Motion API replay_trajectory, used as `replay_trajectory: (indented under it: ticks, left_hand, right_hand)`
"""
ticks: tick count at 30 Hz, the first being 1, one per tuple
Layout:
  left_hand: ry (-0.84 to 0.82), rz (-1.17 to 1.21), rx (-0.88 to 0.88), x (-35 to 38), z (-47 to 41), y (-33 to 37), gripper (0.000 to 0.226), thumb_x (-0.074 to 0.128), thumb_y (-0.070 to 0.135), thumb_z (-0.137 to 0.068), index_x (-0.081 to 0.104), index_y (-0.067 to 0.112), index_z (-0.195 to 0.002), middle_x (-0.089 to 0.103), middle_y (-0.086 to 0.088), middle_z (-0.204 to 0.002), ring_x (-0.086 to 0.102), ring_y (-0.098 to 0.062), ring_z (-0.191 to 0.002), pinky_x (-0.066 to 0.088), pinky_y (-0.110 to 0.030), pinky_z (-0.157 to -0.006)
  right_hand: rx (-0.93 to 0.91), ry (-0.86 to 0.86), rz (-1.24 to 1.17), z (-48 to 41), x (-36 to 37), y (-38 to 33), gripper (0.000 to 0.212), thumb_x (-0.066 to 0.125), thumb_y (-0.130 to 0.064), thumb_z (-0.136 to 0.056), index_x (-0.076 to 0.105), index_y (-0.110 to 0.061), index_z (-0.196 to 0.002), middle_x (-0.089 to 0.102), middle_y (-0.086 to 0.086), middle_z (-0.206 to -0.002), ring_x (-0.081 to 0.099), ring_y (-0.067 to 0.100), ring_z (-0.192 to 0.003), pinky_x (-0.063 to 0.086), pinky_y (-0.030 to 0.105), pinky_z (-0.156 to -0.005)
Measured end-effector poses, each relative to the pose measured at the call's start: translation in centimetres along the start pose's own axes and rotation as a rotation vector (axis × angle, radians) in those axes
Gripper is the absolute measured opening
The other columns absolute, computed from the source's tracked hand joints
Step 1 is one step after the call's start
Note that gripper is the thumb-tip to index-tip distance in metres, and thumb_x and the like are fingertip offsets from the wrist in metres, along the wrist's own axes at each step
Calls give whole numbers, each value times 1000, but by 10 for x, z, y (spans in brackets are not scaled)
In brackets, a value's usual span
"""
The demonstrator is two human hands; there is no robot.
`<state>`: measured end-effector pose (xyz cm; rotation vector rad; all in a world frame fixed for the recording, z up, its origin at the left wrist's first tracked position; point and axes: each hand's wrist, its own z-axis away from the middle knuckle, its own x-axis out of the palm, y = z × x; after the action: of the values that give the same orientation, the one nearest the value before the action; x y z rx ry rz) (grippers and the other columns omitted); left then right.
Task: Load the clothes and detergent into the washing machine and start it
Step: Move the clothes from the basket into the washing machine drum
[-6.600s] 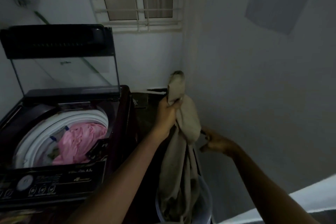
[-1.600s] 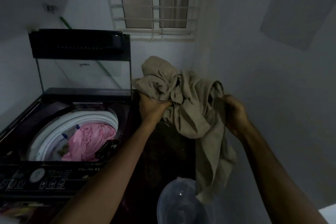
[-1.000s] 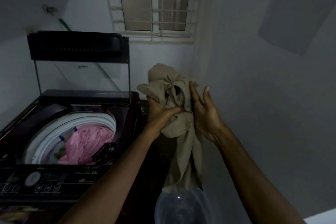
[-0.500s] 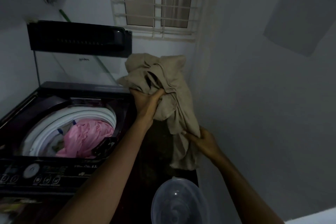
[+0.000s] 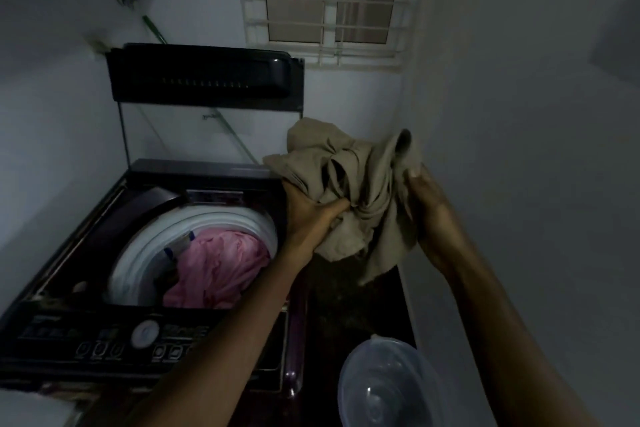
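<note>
Beige cloth (image 5: pixel 367 180), soft and light, is bunched right of the washing machine (image 5: pixel 104 340), with left hand (image 5: pixel 308 215) and right hand (image 5: pixel 433 208) both curled round its folds. Its loose tail wants gathering. Farther, a pink garment (image 5: pixel 221 267) lies inside the machine.

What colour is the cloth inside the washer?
The cloth is pink, clearest in the head view.
</note>
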<state>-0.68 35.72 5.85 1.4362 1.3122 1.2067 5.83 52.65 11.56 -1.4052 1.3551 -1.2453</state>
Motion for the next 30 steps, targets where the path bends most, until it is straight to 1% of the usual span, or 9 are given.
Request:
replay_trajectory:
  ticks: [3,5,8,13,17,21,23,26,30]
  left_hand:
    - [-14,28,-14,-9,-5,6,83,83,21,-58,42,18,-130,63,4,-119,62,-7,-111,52,-29,-96]
    - [-7,14,-3,-16,-9,9,77,83,14,-61,43,17,-127,64,3,-116,63,-5,-107,53,-26,-91]
    - [39,-29,-11,-31,-13,9,88,82,27,-55,41,16,-132,62,-1,-124,61,-13,-116,50,-42,-103]
    - [159,-170,-24,-72,-11,6,101,84,37,-51,35,21,-138,57,-1,-132,57,-16,-121,49,-47,-103]
    - [225,-256,13,-112,-15,2,101,83,38,-53,36,16,-140,54,-1,-136,54,-12,-124,45,-40,-108]
    - [218,-362,-51,-162,-30,-15,95,77,52,-54,42,22,-136,54,11,-130,54,5,-115,42,-11,-96]
    - [203,-434,-132,-191,-42,-32,105,76,59,-51,41,21,-142,54,7,-134,54,-7,-120,44,-21,-98]
    - [147,-490,-196,-236,-56,-63,105,81,54,-52,39,24,-144,56,6,-135,56,-11,-121,48,-35,-102]
    - [51,-569,-297,-283,-68,-99,104,76,58,-53,40,21,-143,58,4,-133,57,-13,-120,49,-41,-102]
  right_hand:
    - [-86,92,492,-14,34,20,74,31,-66,-93,9,-29,-154,11,-7,-161,11,10,-148,12,49,-121]
    - [-102,170,515,-21,53,27,77,28,-67,-93,0,-29,-154,1,-11,-162,3,5,-147,8,45,-122]
    - [-134,217,365,-30,76,36,71,32,-61,-95,16,-23,-153,22,-4,-158,25,7,-143,21,42,-120]
    - [-113,154,225,-40,113,64,57,36,-49,-99,30,-22,-149,41,-3,-148,42,6,-133,32,39,-115]
    - [-38,77,159,-46,149,86,49,38,-47,-99,31,-34,-147,42,-6,-147,42,5,-133,32,40,-116]
    - [-9,41,189,-55,193,110,45,36,-54,-97,29,-47,-141,40,-17,-146,38,-1,-134,26,36,-118]
    - [10,55,224,-62,215,131,47,35,-52,-98,31,-39,-143,40,-20,-142,38,-2,-132,26,34,-117]
    - [121,119,417,-69,246,169,52,34,-56,-98,36,-31,-143,36,-5,-146,33,15,-134,23,36,-115]
    - [259,202,566,-67,286,205,35,37,-40,-102,50,-19,-127,41,9,-124,35,28,-119,28,44,-109]
